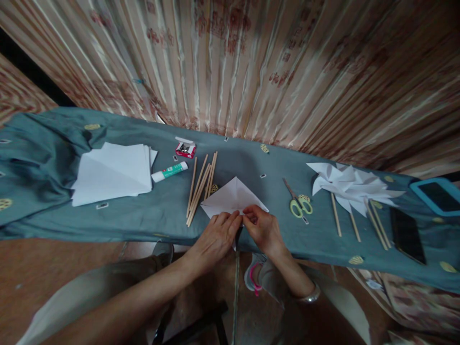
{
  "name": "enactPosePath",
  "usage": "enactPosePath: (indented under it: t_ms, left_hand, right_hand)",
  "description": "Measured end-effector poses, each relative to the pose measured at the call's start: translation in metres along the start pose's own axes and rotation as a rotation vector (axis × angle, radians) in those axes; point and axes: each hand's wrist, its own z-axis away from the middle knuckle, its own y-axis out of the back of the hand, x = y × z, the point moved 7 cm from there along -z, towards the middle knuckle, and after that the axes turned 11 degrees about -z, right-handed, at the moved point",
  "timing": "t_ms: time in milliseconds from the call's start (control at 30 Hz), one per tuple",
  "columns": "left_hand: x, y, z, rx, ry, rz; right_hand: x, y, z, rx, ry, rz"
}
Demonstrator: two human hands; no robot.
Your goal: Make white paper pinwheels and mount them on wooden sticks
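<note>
A square of white paper (234, 192) with crease lines lies at the table's near edge, turned so one corner points away from me. My left hand (222, 230) rests on its near part, fingers stretched and lying flat, the tips close to the middle. Beside it, my right hand (262, 229) has thumb and forefinger pinched together at the paper near its centre; the exact spot is partly hidden by the fingers. Several wooden sticks (201, 188) lie just left of the paper. Scissors with light green handles (296, 205) rest to the right, blades pointing away.
At left are a stack of white paper (114, 172), a glue stick (169, 171) and a small open red box (186, 148). Folded paper pinwheels (350, 184) with sticks, a black phone (406, 234) and a blue-cased device (439, 195) lie right. A curtain (230, 72) hangs behind.
</note>
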Motion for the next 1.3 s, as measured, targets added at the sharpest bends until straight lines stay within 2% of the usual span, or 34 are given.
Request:
enactPosePath:
  t_ms: [367,533,700,800,900,1000,1133,1200,1300]
  left_hand:
    - [-0.001,0.001,0.001,0.001,0.001,-0.024]
    - [0.001,0.004,-0.001,-0.015,-0.018,-0.050]
    - [0.003,0.006,-0.002,-0.010,-0.039,-0.071]
    - [0.003,0.008,-0.002,0.001,-0.045,-0.058]
    - [0.001,0.011,-0.003,0.024,-0.036,-0.028]
    - [0.000,0.013,-0.004,0.059,-0.031,-0.009]
    - [-0.005,0.011,-0.005,0.088,-0.026,0.003]
    - [-0.008,0.008,-0.005,0.104,-0.022,0.019]
    - [-0.013,0.008,-0.003,0.137,-0.034,0.060]
  right_hand:
    - [-0.002,0.000,0.000,0.015,0.031,0.039]
    - [-0.004,0.006,0.000,0.049,0.065,0.085]
    - [0.000,0.031,0.002,0.137,0.063,0.047]
    - [0.009,0.049,0.002,0.205,0.042,0.052]
    - [0.018,0.059,0.000,0.240,0.045,0.084]
    - [0.020,0.056,-0.004,0.246,0.128,0.118]
    - [0.014,0.040,-0.011,0.152,0.223,0.100]
    - [0.012,0.036,-0.014,0.123,0.222,0.066]
    - [0.017,0.038,-0.018,0.127,0.131,-0.047]
